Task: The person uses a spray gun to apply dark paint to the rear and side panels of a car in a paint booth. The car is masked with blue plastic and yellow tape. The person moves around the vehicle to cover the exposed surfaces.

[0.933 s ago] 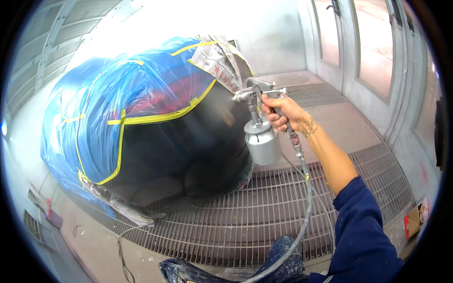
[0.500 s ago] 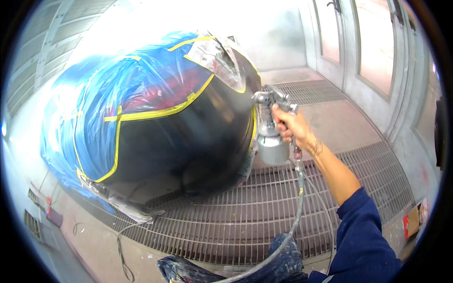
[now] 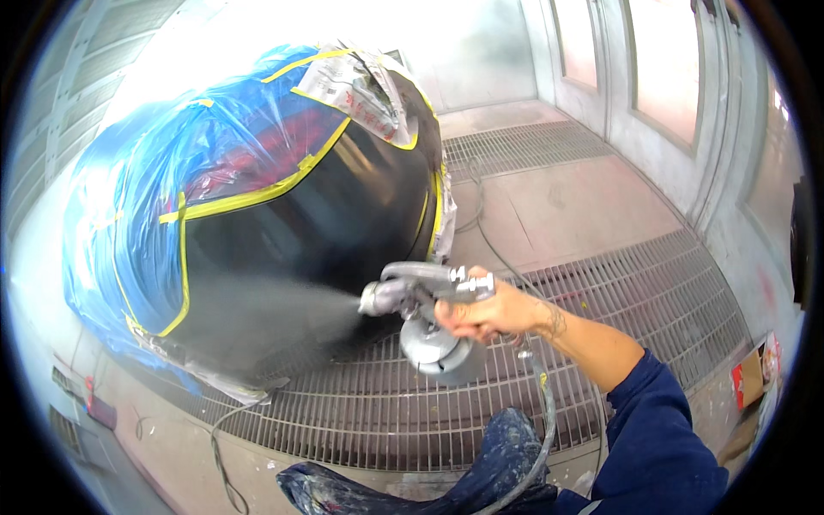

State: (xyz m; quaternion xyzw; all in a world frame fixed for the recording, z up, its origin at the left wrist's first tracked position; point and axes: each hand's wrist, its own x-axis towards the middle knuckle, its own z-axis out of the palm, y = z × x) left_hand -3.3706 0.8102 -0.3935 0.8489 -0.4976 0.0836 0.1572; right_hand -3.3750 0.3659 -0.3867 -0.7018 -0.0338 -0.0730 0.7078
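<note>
My right hand (image 3: 502,309) is closed round the handle of a metal paint spray gun (image 3: 416,281) with a silver cup (image 3: 439,354) hanging below it. The nozzle points left, and a grey mist (image 3: 296,313) fans out of it toward the lower part of a glossy black car body panel (image 3: 300,232). A gap separates the gun from the panel. Yellow masking tape (image 3: 249,199) borders the black area, with blue plastic sheeting (image 3: 129,215) over the car beyond it. Masking paper (image 3: 356,96) covers a part near the top. My left hand is out of view.
An air hose (image 3: 548,412) drops from the gun handle past my knees. Metal floor grating (image 3: 635,287) runs beneath. Thin cables lie on the floor, one (image 3: 220,455) at the left. Windowed doors (image 3: 665,77) line the right wall; a cardboard box (image 3: 748,378) stands low there.
My right hand has brought the spray gun down and to the left, from beside the panel's right edge to its lower part. Mist now shows at the nozzle. The view has shifted slightly.
</note>
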